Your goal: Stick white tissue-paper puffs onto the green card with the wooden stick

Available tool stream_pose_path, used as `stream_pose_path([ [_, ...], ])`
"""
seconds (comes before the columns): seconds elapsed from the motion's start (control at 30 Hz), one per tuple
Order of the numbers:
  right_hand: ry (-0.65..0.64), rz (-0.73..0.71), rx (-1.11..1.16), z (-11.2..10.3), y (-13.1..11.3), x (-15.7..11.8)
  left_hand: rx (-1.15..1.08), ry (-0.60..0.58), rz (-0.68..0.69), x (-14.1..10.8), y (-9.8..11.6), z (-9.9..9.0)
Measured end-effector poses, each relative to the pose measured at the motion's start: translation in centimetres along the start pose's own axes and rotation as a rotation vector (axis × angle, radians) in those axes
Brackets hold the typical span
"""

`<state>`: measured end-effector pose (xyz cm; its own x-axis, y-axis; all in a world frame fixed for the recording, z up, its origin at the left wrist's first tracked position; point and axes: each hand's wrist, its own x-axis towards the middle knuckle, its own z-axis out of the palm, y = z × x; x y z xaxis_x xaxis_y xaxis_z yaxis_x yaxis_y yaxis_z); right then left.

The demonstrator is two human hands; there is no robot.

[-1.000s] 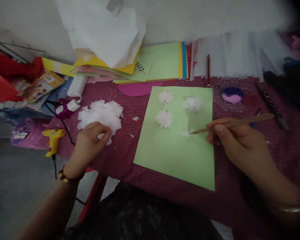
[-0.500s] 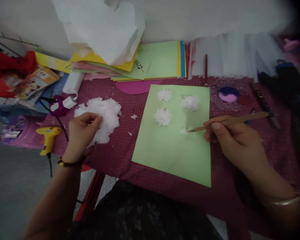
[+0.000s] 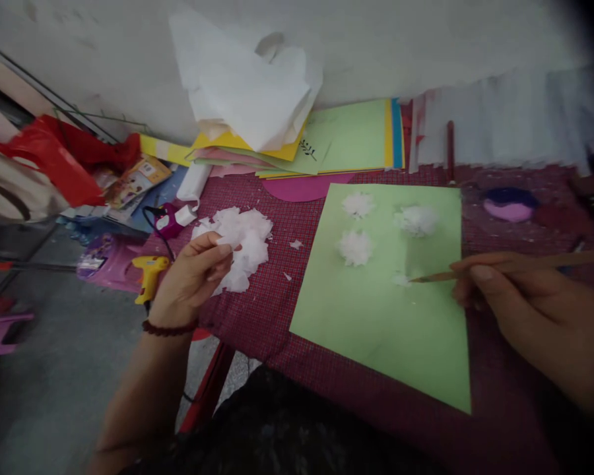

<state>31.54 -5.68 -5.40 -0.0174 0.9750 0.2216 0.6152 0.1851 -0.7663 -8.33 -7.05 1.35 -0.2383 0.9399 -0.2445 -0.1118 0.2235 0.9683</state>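
Your left hand [image 3: 193, 277] has lifted off the heap of white tissue scraps [image 3: 240, 244] left of the green card [image 3: 391, 316], fingertips now pinched on one scrap, so a piece is picked. Your right hand [image 3: 525, 310] still grips the wooden stick [image 3: 515, 264], tip at a small white tuft [image 3: 400, 280] on the card, below three fluffy, ragged tufts.

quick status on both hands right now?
Left hand: fingers pinched on a bit of the white tissue pile.
Right hand: closed on the wooden stick, tip on the green sheet.
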Motion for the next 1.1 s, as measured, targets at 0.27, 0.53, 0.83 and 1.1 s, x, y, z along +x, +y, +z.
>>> stream_pose_path([
  [0.27, -0.113, 0.033, 0.182, 0.0, -0.5, 0.1, 0.018, -0.211, -0.135, 0.1, -1.5, 8.1],
  [0.53, -0.123, 0.014, 0.273, 0.1, -0.6, 0.2, 0.194, -0.339, -0.099, 0.6, -2.6, 13.0],
  [0.83, -0.098, -0.002, 0.361, 0.2, -0.9, 0.3, 0.532, -0.758, 0.02, 2.5, -2.4, 15.9],
  [1.1, -0.096, -0.02, 0.393, -0.1, -1.6, -0.2, 0.43, -0.852, -0.082, 4.4, -4.1, 17.0],
])
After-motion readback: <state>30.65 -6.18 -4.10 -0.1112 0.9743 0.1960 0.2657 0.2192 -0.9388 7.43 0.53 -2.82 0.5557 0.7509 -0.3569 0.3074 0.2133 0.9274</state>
